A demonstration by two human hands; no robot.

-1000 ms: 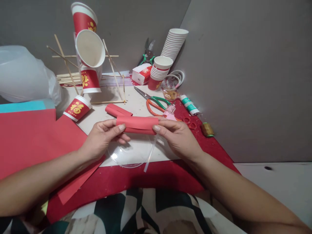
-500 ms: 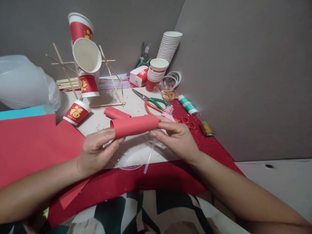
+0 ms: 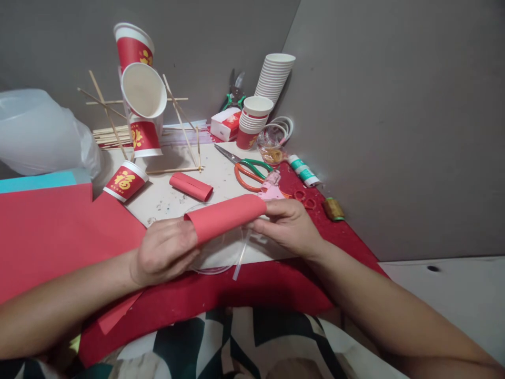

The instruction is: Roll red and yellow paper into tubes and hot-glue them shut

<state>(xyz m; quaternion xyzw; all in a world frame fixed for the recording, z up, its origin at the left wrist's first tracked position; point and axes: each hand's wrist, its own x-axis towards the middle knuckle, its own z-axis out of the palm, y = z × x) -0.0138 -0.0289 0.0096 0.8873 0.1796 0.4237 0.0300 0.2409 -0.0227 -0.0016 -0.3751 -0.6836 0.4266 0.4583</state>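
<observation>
Both hands hold a rolled tube of red paper (image 3: 226,216) just above the table. My left hand (image 3: 165,250) is closed around its left end, knuckles up. My right hand (image 3: 288,223) pinches the right end with fingers and thumb. Under the tube lie a clear plastic lid (image 3: 215,252) and a clear straw (image 3: 241,255). A second, smaller red paper roll (image 3: 191,186) lies on the table just beyond.
Large red paper sheets (image 3: 51,226) cover the left side. Scissors (image 3: 246,166), a glue stick (image 3: 303,170), stacked paper cups (image 3: 272,79), a cup-and-stick structure (image 3: 142,105) and a white plastic bag (image 3: 39,131) sit at the back. Grey walls close in behind and right.
The tube has been rolled up rounder and tilted, its left end lower. My left hand has turned over and closed around that end. The view shifted slightly.
</observation>
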